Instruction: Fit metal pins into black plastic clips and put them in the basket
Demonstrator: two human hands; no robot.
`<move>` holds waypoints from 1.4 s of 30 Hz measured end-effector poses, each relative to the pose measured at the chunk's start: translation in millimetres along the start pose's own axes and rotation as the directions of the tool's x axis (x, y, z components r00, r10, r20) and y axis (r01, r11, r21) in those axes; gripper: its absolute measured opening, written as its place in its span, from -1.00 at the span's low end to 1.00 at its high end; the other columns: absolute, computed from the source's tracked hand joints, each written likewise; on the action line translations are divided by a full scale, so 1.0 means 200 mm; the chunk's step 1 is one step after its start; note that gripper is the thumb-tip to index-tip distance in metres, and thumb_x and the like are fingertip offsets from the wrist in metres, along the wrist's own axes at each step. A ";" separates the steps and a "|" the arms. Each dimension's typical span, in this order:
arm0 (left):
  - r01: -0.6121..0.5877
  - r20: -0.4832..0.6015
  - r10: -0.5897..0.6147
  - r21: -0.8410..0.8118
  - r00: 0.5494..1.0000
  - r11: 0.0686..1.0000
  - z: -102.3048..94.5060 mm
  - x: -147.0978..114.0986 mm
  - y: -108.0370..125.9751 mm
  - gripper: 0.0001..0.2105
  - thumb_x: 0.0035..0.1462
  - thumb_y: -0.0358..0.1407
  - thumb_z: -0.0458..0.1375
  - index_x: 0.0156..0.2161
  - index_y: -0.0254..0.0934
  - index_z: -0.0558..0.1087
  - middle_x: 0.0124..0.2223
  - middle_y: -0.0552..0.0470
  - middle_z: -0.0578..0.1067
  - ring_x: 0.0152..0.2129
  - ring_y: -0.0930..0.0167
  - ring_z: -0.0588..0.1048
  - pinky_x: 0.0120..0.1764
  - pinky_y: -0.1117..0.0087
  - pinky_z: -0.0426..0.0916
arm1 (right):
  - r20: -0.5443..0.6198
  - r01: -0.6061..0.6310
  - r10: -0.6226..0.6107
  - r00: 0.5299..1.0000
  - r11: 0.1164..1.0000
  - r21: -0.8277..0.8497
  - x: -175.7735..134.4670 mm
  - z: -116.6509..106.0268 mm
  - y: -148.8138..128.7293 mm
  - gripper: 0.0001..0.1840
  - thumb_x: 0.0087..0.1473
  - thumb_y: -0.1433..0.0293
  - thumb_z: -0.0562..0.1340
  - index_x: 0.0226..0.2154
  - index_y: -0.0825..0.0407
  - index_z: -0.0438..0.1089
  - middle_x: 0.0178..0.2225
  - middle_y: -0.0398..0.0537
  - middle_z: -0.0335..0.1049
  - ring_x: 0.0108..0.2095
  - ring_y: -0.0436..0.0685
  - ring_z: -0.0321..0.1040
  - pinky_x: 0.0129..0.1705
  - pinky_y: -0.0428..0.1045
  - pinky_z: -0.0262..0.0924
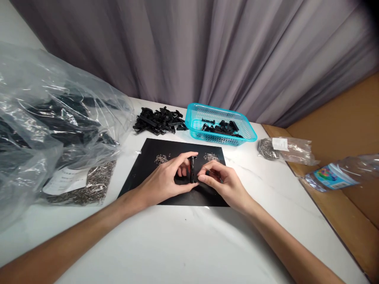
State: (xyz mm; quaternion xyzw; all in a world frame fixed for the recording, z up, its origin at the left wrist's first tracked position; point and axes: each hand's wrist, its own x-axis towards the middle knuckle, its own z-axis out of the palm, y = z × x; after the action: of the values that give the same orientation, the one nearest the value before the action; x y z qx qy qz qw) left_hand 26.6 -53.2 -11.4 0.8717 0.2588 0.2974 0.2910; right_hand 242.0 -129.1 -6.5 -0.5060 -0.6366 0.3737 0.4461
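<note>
Turquoise basket [250,135], loose black parts pile [158,120], clear plastic bags [44,118].

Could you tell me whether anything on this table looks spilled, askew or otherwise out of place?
Nothing looks damaged. Black plastic parts lie in a loose heap on the table beside the turquoise basket, not in it. The left hand and right hand hold a black part upright over the black mat.

Slim black plastic clip [193,169], upright, above black mat [148,173]

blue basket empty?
No: the blue basket behind the black mat holds several small black plastic parts on its floor.
</note>
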 end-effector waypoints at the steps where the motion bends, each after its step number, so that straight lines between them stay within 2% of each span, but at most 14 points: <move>1: -0.008 -0.005 0.008 0.004 1.000 1.000 0.00 0.00 0.00 -0.34 0.15 -0.25 0.34 0.31 -0.09 0.22 -0.23 0.11 0.44 -0.31 0.42 0.48 -0.18 0.38 0.47 | -0.005 -0.016 0.016 1.000 1.000 0.026 0.00 0.00 0.00 -0.74 0.22 0.14 0.35 -0.30 -0.02 0.51 -0.33 -0.11 0.43 -0.41 0.04 0.20 -0.36 -0.03 0.11; 8: -0.020 -0.024 0.020 0.015 1.000 1.000 0.00 0.00 0.02 -0.36 0.14 -0.27 0.34 0.30 -0.12 0.25 -0.24 0.12 0.45 -0.35 0.44 0.47 -0.23 0.40 0.45 | 0.046 -0.092 0.086 0.995 0.981 0.168 -0.01 0.02 -0.02 -0.76 0.17 0.15 0.39 -0.28 -0.02 0.54 -0.31 -0.10 0.52 -0.33 0.08 0.36 -0.29 -0.01 0.22; 14: -0.008 -0.015 0.008 0.011 1.000 1.000 -0.01 0.00 0.01 -0.32 0.10 -0.35 0.32 0.31 -0.10 0.25 -0.22 0.12 0.46 -0.33 0.44 0.47 -0.21 0.40 0.45 | 0.067 -0.032 0.027 0.997 0.996 0.081 0.00 0.01 -0.03 -0.79 0.18 0.18 0.39 -0.30 -0.02 0.57 -0.27 -0.08 0.51 -0.30 0.09 0.35 -0.28 0.00 0.21; 20: -0.037 -0.014 0.038 0.047 0.999 0.998 -0.01 0.00 0.00 -0.32 0.09 -0.36 0.31 0.32 -0.09 0.26 -0.19 0.10 0.49 -0.31 0.42 0.48 -0.19 0.38 0.45 | 0.084 -0.001 -0.005 0.996 0.997 0.073 0.00 0.01 -0.04 -0.78 0.21 0.16 0.37 -0.28 -0.03 0.58 -0.24 -0.06 0.51 -0.21 0.14 0.40 -0.20 0.05 0.27; 26: -0.060 0.009 0.060 0.058 0.998 0.997 -0.01 0.00 0.00 -0.30 0.10 -0.38 0.31 0.34 -0.11 0.25 -0.18 0.10 0.49 -0.30 0.42 0.48 -0.17 0.38 0.44 | 0.115 -0.004 -0.002 0.993 0.999 0.051 0.00 0.01 -0.04 -0.82 0.23 0.20 0.37 -0.27 -0.03 0.58 -0.24 -0.07 0.50 -0.24 0.12 0.39 -0.22 0.04 0.23; 31: -0.092 0.032 0.090 0.075 0.995 0.993 -0.01 0.00 0.00 -0.31 0.12 -0.39 0.30 0.34 -0.10 0.24 -0.20 0.12 0.49 -0.29 0.42 0.49 -0.17 0.39 0.44 | 0.149 0.021 -0.015 0.989 0.999 -0.042 0.00 -0.01 -0.05 -0.83 0.24 0.22 0.36 -0.26 -0.04 0.60 -0.22 -0.06 0.49 -0.26 0.10 0.35 -0.27 0.03 0.20; 37: -0.141 0.028 0.139 0.111 0.990 0.984 0.00 0.00 0.00 -0.33 0.12 -0.38 0.32 0.31 -0.12 0.25 -0.21 0.11 0.50 -0.30 0.40 0.51 -0.17 0.37 0.45 | 0.226 0.052 -0.044 0.973 0.998 -0.032 0.00 -0.04 -0.06 -0.85 0.26 0.25 0.35 -0.28 -0.04 0.58 -0.20 -0.07 0.47 -0.15 0.12 0.37 -0.13 0.04 0.26; 39: -0.152 0.021 0.150 0.120 0.988 0.981 0.00 0.00 0.00 -0.32 0.11 -0.40 0.32 0.32 -0.13 0.24 -0.22 0.11 0.50 -0.31 0.41 0.51 -0.18 0.38 0.46 | 0.219 0.039 -0.031 0.975 0.999 -0.032 0.00 -0.03 -0.06 -0.84 0.26 0.25 0.35 -0.28 -0.02 0.56 -0.20 -0.07 0.47 -0.17 0.11 0.35 -0.14 0.03 0.23; 42: -0.173 -0.001 0.175 0.137 0.985 0.975 0.01 -0.01 -0.01 -0.31 0.09 -0.45 0.31 0.31 -0.15 0.25 -0.22 0.11 0.49 -0.31 0.42 0.52 -0.19 0.40 0.48 | 0.185 -0.061 0.055 0.981 0.998 0.025 0.00 -0.01 -0.06 -0.76 0.19 0.18 0.39 -0.28 0.00 0.48 -0.24 -0.10 0.45 -0.31 0.05 0.27 -0.26 0.00 0.17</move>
State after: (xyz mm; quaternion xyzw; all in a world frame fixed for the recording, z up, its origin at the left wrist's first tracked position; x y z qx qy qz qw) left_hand 26.6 -53.5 -13.9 0.9070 0.2030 0.3090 0.2017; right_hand 241.3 -131.3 4.9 -0.4808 -0.6546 0.4413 0.3816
